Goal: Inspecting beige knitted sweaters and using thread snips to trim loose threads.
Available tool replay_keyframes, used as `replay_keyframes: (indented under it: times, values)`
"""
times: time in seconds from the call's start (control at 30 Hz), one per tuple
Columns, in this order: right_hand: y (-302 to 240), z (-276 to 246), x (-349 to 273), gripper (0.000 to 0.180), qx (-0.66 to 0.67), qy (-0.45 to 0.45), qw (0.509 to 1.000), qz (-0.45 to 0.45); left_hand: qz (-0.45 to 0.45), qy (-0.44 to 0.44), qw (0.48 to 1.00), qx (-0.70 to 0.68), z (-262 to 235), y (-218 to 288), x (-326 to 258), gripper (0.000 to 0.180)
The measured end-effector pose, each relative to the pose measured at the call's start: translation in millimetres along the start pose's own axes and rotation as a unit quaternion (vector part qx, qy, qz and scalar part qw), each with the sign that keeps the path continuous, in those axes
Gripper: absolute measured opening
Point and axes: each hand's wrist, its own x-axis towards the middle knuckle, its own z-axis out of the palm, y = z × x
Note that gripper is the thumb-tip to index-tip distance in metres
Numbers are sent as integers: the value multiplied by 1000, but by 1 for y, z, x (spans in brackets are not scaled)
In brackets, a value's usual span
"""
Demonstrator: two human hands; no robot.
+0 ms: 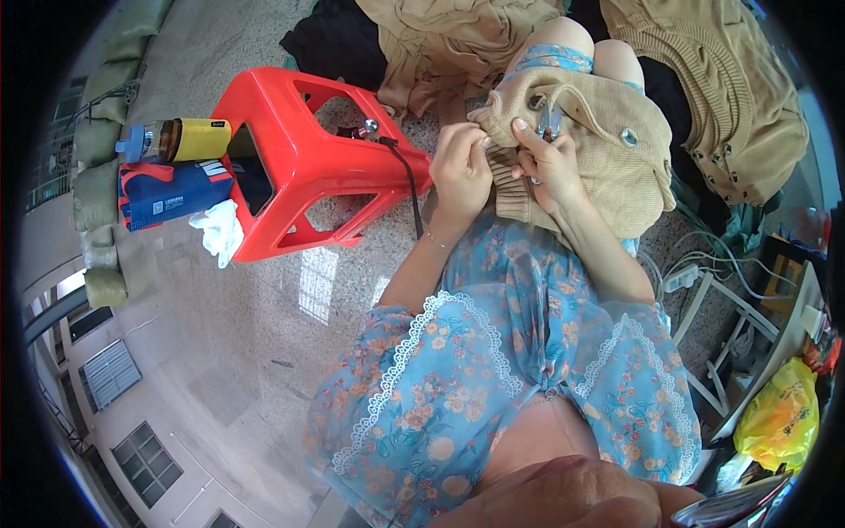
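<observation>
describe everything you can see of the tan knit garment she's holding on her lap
The tan knit garment looks like a ribbed sweater or cardigan, bunched and draped over the person's knees. One shiny round button shows on its right part. The left hand pinches its ribbed edge, and the right hand grips it beside small metal snips. More tan knitwear lies on the floor beyond.

I sat in a small garment workshop: heaps of tan knitted sweaters (pixel 704 79) lay on the polished stone floor (pixel 229 343) beside a red plastic stool (pixel 308 158) and tangled cables (pixel 704 264).
</observation>
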Motion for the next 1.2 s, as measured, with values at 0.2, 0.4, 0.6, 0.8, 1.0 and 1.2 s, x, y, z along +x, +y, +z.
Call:
replay_keyframes:
  times: [0.2, 0.4, 0.6, 0.8, 1.0, 1.2]
  values:
    - [0, 6, -2, 21, -7, 6, 1000, -24, -94, -20, 992, -87, 4, -12, -2, 7]
    - [0, 10, -21, 32, -186, 60, 975, -110, -238, -27, 946, -217, 1, -13, -8, 2]
    - [11, 5, -34, 51, -331, -89, 938, -54, -224, 0, 941, -255, 4, -11, -10, 2]
    - [20, 3, -24, 47, -345, -74, 934, -57, -200, 17, 942, -270, 0, -6, -11, 3]
    - [22, 5, -23, 47, -359, -56, 927, -94, -169, 24, 949, -265, -1, -7, -15, 7]
    - [17, 13, -26, 48, -364, -56, 927, -77, -35, 10, 990, -139, -5, -7, -17, 5]
